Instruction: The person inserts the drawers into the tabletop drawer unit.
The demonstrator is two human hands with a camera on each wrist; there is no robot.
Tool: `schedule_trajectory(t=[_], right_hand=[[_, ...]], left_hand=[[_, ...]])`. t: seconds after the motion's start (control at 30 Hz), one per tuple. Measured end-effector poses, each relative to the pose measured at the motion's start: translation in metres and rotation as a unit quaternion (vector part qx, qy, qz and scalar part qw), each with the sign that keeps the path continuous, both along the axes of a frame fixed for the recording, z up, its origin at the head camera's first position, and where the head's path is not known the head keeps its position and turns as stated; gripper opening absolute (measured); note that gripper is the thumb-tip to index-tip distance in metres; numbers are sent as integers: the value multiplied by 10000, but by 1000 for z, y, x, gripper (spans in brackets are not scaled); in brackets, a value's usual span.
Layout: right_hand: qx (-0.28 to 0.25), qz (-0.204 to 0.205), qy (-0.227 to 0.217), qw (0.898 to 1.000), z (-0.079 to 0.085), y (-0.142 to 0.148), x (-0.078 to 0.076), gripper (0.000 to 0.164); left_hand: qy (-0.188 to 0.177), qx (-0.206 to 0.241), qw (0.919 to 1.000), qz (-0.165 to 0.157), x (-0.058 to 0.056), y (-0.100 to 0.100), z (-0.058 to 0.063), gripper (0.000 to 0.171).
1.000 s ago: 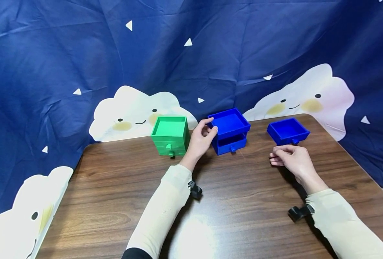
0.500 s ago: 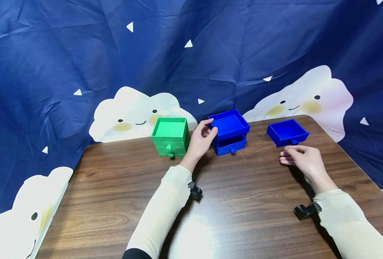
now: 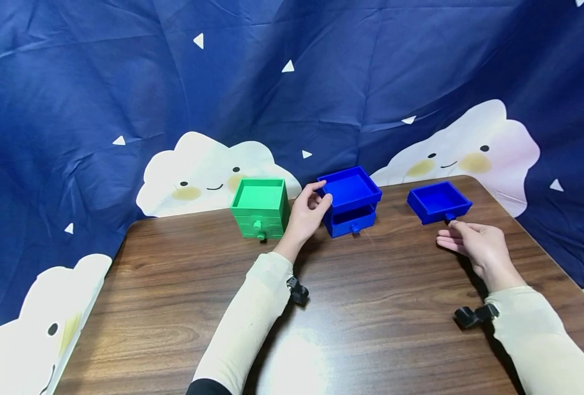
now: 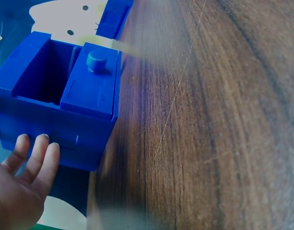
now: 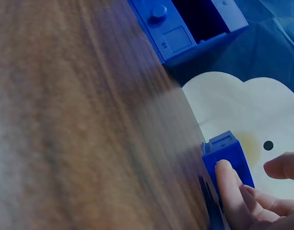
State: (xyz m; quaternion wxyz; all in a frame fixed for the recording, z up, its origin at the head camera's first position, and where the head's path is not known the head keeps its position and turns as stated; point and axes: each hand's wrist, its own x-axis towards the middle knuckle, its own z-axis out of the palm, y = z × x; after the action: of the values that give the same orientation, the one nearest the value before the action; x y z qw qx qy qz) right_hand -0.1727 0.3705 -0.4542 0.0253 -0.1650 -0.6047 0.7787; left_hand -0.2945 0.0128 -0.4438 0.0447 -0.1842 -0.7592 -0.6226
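Observation:
In the head view, my left hand (image 3: 308,214) rests against the left side of a small blue drawer cabinet (image 3: 348,189) with an open tray top. The left wrist view shows straight fingers (image 4: 37,160) lying on the cabinet's side wall. An empty slot sits above its remaining drawer (image 4: 89,84), which has a round knob. My right hand (image 3: 479,247) is by a loose blue drawer (image 3: 437,200), fingertips right at its knob. From the right wrist, one fingertip (image 5: 224,167) overlaps the drawer's front, hiding the knob, with another digit held apart from it.
Left of my left hand stands a green drawer cabinet (image 3: 259,203) with two knobs in front. A brown wooden table (image 3: 198,307) carries everything. Behind it hangs a blue cloth (image 3: 252,82) printed with clouds and triangles.
My right hand has moved rightward until its fingertips are at the loose drawer's knob. The left hand, both cabinets and the drawer keep their places.

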Motion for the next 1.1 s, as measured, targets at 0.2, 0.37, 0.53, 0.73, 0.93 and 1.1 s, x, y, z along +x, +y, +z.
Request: schedule_trajectory(t=[0.2, 0.37, 0.53, 0.73, 0.93, 1.1], right_hand=[[-718, 0, -97, 9974, 1, 6, -4, 43], [-1088, 9, -271, 9937, 3, 10, -8, 43], [-1316, -36, -439, 9903, 3, 13, -12, 41], [-1473, -52, -527, 9877, 2, 17, -17, 38], [-1538, 13, -682, 9857, 3, 20, -24, 36], [-1680, 94, -790, 9826, 3, 24, -32, 34]], left_hand=[[-23, -17, 10000, -2, 1, -1, 1, 43], [11, 0, 10000, 9, 0, -1, 1, 43], [-22, 2, 10000, -42, -2, -1, 0, 43], [-53, 20, 10000, -43, -2, -1, -1, 43], [-15, 25, 10000, -34, -2, 0, -1, 44], [-17, 5, 10000, -26, -1, 1, 0, 43]])
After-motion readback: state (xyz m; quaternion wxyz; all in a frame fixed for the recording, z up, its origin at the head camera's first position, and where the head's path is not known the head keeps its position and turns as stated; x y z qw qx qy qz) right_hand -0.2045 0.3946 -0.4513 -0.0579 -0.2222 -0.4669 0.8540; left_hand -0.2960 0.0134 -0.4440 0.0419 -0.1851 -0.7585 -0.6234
